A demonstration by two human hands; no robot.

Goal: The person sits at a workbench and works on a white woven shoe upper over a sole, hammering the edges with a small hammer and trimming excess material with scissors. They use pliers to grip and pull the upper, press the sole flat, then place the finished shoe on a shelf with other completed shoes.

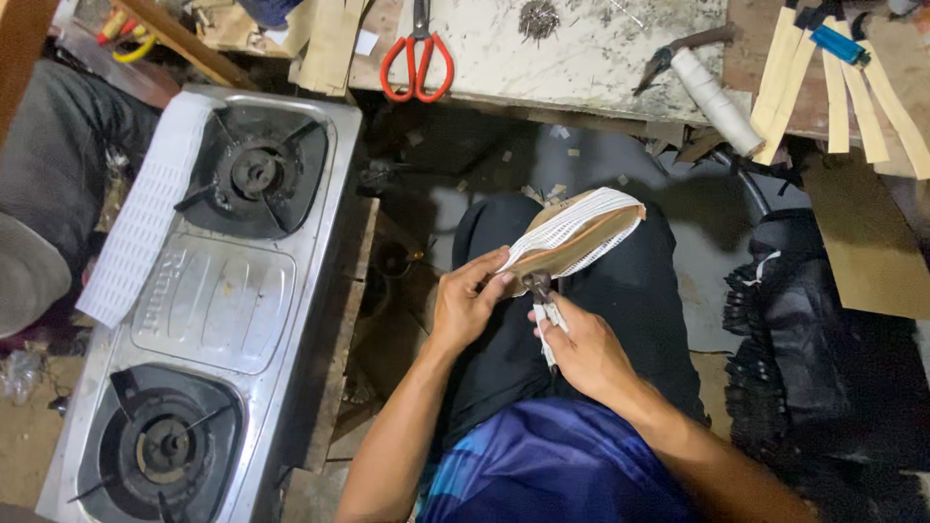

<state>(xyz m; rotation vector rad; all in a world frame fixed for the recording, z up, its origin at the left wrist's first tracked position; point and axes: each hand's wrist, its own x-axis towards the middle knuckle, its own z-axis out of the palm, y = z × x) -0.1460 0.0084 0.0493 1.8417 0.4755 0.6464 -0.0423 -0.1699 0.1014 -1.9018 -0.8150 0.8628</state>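
Note:
Over my lap, my left hand (467,298) pinches the near end of a shoe form (581,232) covered with white mesh fabric over a tan sole piece. My right hand (581,351) grips a pair of pliers (541,295) with pale handles. The plier jaws bite the mesh edge right beside my left fingertips. The form points away from me toward the upper right, resting above my black trousers.
A steel two-burner gas stove (218,300) stands on the left with a white mesh strip (145,208) along its edge. The workbench ahead holds red-handled scissors (418,60), a white thread spool (717,97) and tan strips (852,87). A stack of black pieces (814,358) sits at right.

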